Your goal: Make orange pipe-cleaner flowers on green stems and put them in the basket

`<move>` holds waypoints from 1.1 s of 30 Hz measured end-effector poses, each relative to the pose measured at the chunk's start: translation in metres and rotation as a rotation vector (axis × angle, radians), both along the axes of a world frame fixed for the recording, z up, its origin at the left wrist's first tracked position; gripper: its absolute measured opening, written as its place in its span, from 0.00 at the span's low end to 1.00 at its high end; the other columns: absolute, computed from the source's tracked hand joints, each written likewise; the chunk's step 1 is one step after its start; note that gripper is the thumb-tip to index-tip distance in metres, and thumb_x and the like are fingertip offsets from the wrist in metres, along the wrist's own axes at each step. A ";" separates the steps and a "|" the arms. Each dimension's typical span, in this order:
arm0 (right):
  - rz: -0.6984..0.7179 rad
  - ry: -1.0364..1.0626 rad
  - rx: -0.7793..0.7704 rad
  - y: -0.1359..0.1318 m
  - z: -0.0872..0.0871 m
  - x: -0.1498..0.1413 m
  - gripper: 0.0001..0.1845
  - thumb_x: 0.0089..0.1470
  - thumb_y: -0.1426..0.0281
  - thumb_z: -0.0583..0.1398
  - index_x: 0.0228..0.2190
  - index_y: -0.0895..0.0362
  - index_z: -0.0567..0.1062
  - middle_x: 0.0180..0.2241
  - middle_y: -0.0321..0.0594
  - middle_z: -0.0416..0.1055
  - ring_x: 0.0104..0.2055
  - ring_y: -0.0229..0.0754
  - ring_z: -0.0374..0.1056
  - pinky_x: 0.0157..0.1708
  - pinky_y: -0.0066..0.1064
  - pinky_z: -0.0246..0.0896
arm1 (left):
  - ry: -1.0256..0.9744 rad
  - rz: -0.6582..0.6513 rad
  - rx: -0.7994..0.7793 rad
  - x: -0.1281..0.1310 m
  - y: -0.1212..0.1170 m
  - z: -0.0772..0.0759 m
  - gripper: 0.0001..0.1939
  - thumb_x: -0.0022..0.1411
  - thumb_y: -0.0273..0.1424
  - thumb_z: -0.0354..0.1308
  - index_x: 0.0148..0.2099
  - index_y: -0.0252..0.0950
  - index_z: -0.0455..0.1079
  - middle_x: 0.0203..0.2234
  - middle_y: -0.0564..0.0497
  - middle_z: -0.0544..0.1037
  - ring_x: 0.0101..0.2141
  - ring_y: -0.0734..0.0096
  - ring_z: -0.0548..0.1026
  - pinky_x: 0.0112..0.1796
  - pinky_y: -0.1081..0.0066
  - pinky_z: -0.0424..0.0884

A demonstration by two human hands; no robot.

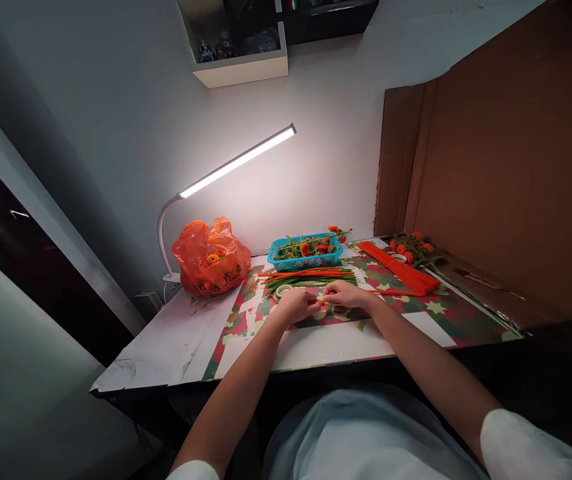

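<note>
My left hand (298, 305) and my right hand (344, 294) meet low over the table, fingers pinched together. Between their fingertips shows a small orange piece (323, 303), too small to make out its kind. Just behind my left hand lies a roll of tape (281, 291). Beyond both hands lie green stems (286, 283) and orange stems (316, 272), long and thin like pipe cleaners. Under the right hand, a round brownish thing (340, 310) is partly hidden. A small green scrap (361, 325) rests near my right wrist.
A blue basket (306, 265) of orange flowers stands at the back. An orange plastic bag (211, 260) sits left under a lit lamp (239, 162). To the right are a bundle of orange stems (401, 270), more orange flowers (409, 250) and a cardboard sheet (496, 160).
</note>
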State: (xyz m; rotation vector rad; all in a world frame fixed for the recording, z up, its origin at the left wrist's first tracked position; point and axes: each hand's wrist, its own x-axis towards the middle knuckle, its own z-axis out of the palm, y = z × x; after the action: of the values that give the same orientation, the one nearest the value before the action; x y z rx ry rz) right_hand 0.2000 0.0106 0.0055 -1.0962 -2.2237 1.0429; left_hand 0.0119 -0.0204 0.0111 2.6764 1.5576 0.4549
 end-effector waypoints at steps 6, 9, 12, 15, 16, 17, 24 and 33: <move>-0.191 -0.105 0.328 -0.007 0.005 -0.009 0.11 0.53 0.67 0.55 0.25 0.58 0.74 0.22 0.36 0.71 0.28 0.37 0.63 0.34 0.31 0.48 | -0.061 0.112 0.055 0.002 0.003 -0.003 0.19 0.58 0.40 0.50 0.20 0.36 0.69 0.15 0.50 0.67 0.19 0.72 0.61 0.24 0.70 0.44; -0.236 -0.124 0.464 -0.009 0.004 -0.012 0.11 0.54 0.69 0.55 0.25 0.58 0.74 0.27 0.39 0.73 0.34 0.40 0.64 0.37 0.33 0.45 | -0.091 0.138 0.058 0.003 0.003 -0.003 0.20 0.58 0.42 0.50 0.21 0.35 0.69 0.16 0.50 0.68 0.20 0.72 0.61 0.24 0.70 0.44; -0.256 -0.142 0.548 -0.011 0.003 -0.011 0.11 0.55 0.70 0.54 0.26 0.57 0.74 0.30 0.39 0.74 0.37 0.42 0.64 0.38 0.34 0.42 | -0.099 0.165 0.045 0.005 0.002 -0.005 0.20 0.59 0.42 0.49 0.22 0.36 0.70 0.17 0.49 0.69 0.20 0.72 0.62 0.24 0.71 0.44; -0.247 -0.166 0.607 -0.012 0.001 -0.008 0.09 0.56 0.68 0.55 0.28 0.57 0.73 0.30 0.39 0.74 0.37 0.41 0.64 0.38 0.34 0.40 | -0.127 0.196 0.055 0.007 0.002 -0.007 0.21 0.59 0.42 0.48 0.23 0.36 0.71 0.17 0.49 0.70 0.21 0.72 0.62 0.24 0.71 0.44; -0.239 -0.172 0.630 -0.012 0.001 -0.008 0.08 0.55 0.67 0.56 0.29 0.56 0.73 0.31 0.39 0.74 0.37 0.42 0.64 0.37 0.34 0.40 | -0.142 0.204 0.056 0.007 0.002 -0.007 0.21 0.59 0.43 0.47 0.24 0.35 0.72 0.17 0.48 0.70 0.21 0.72 0.62 0.24 0.71 0.44; -0.233 -0.176 0.653 -0.012 0.001 -0.007 0.07 0.54 0.66 0.57 0.30 0.56 0.73 0.31 0.38 0.74 0.37 0.42 0.64 0.37 0.34 0.40 | -0.158 0.208 0.052 0.008 0.003 -0.008 0.22 0.60 0.43 0.47 0.24 0.35 0.72 0.17 0.48 0.70 0.20 0.72 0.62 0.24 0.71 0.44; -0.254 -0.167 0.768 -0.008 -0.005 -0.009 0.04 0.54 0.70 0.59 0.29 0.57 0.72 0.31 0.38 0.74 0.37 0.42 0.63 0.38 0.34 0.39 | -0.246 0.236 0.010 0.009 0.003 -0.009 0.22 0.59 0.43 0.46 0.24 0.35 0.71 0.16 0.51 0.67 0.19 0.74 0.57 0.24 0.71 0.43; -0.228 -0.251 0.915 -0.012 -0.006 -0.014 0.06 0.56 0.73 0.56 0.28 0.58 0.70 0.29 0.39 0.72 0.35 0.41 0.61 0.38 0.33 0.38 | -0.334 0.143 -0.033 0.004 0.007 -0.013 0.22 0.59 0.42 0.46 0.19 0.34 0.62 0.13 0.55 0.56 0.18 0.76 0.51 0.23 0.71 0.43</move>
State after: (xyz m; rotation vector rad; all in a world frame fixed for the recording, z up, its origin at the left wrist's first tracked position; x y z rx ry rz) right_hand 0.1862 -0.0010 -0.0003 -1.0171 -2.2674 -0.2446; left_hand 0.0155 -0.0136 -0.0016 2.3202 1.6379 0.8235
